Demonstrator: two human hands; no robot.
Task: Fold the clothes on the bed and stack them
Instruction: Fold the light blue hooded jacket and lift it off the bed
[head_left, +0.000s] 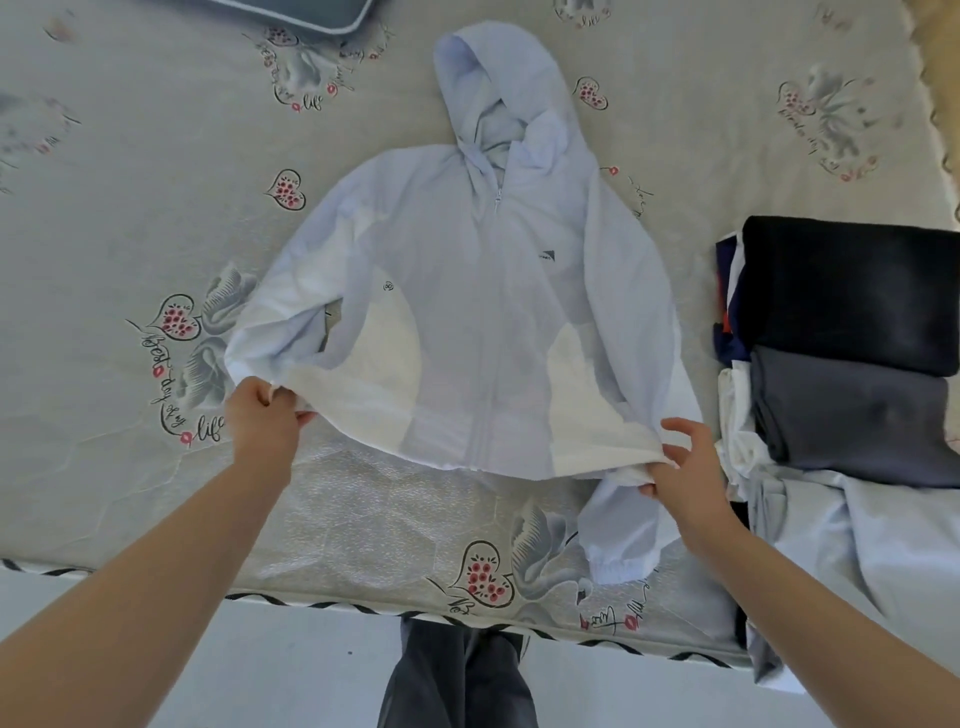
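1. jacket (483, 312) spread face up across the middle of the bed (130, 208), hood toward the far edge, zip closed, hem near the front edge: pale blue, thin, hooded.
2. left hand (262, 421) pinches the hem corner nearest the bed's left side, fingers curled round the cloth and lifting it slightly off the sheet.
3. right hand (680, 467) grips the opposite hem corner, thumb under and fingers loosely bent over the bunched fabric; one sleeve (621, 525) trails below it toward the front edge.
4. step in hand, as i read it: laying the jacket flat and squaring the hem before any fold is made. nothing on it is folded yet.
5. next move likely calls for setting the hem down smooth, then bringing each sleeve across the chest; the fabric looks slippery and light, so it may slide or puff up unless pressed flat.
6. no container in sight. the folded stack (852, 338) sits at the bed's right edge, a black piece (852, 291) and a grey piece (857, 415) on top, with white and coloured layers showing beneath; more pale cloth (841, 540) lies loose near the front right corner.
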